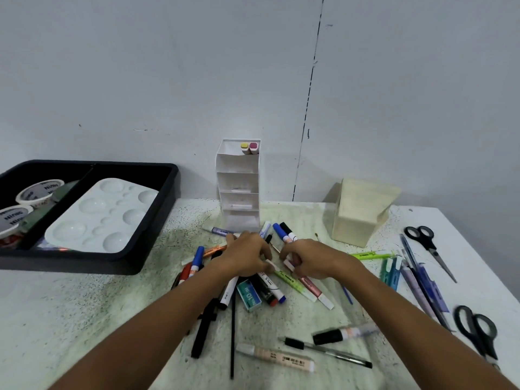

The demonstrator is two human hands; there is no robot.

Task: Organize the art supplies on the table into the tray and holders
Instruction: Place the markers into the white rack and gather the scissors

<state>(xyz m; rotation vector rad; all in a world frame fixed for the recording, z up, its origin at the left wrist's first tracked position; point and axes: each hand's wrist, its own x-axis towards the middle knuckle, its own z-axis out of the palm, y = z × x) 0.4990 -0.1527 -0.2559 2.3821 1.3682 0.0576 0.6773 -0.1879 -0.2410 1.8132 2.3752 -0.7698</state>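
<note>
A pile of markers, pens and highlighters lies on the table's middle. My left hand (247, 256) and my right hand (308, 258) both reach into it. The left hand's curled fingers pinch the white end of a green highlighter (289, 281). With curled fingers my right hand grips the white cap end of a pink highlighter (312, 288). Behind the pile a white tiered holder (239, 190) stands with a yellow and a pink marker (250, 147) in its top slot. At the left sits a black tray (152, 229) holding a white paint palette (104, 215) and tape rolls (39, 192).
A cream square holder (360, 218) stands at the right rear. Two pairs of scissors (430, 249) (478, 333) and several pens (419, 280) lie along the right edge. A peach marker (275, 357), a black pen (326, 351) and a staple box (249, 295) lie near me.
</note>
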